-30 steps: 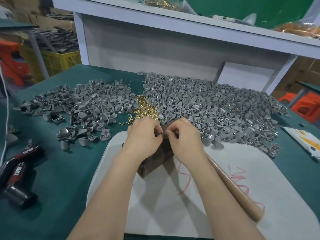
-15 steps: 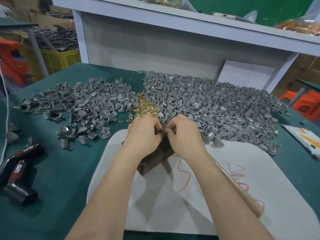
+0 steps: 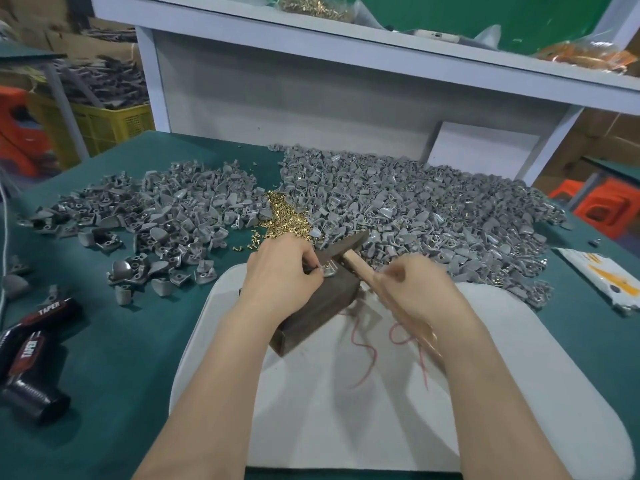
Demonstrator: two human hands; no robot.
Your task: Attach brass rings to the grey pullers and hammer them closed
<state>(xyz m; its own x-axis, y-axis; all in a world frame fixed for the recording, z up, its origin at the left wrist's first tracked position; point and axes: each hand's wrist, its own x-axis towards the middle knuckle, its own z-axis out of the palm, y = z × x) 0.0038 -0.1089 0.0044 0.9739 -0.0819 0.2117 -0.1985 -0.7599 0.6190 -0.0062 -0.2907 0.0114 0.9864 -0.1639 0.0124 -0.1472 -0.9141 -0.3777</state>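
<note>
Heaps of small, rounded, dull grey pullers (image 3: 415,216) cover the far half of the green felt-topped table (image 3: 138,358). A glittering mound of tiny brass rings (image 3: 282,216) sits between the two heaps. Nearer lies a smooth white pad with rounded corners (image 3: 346,410), scrawled with red lines. On it, set aslant, sits a dark brown rectangular block (image 3: 322,303).

The left hand (image 3: 282,271) rests on the block's far end, thumb and forefinger pinching a single puller (image 3: 329,270) against the block's top. The right hand (image 3: 415,292), just right of the block, is curled round the pale wooden handle of a hammer (image 3: 356,263). The hammer's dark, tapered metal head hangs just beyond the pinched puller; whether it touches the puller I cannot tell. The handle's near end is smeared by motion blur.

Half a second ago both hands were bunched fingertip to fingertip over the block, and the hammer lay on the pad under the right forearm. Now the hands are apart and the hammer is up in the right hand's grip.

A black cylindrical tool lettered TAPER (image 3: 31,351) lies at the table's left edge, and a white and orange packet (image 3: 602,278) lies at its right.
</note>
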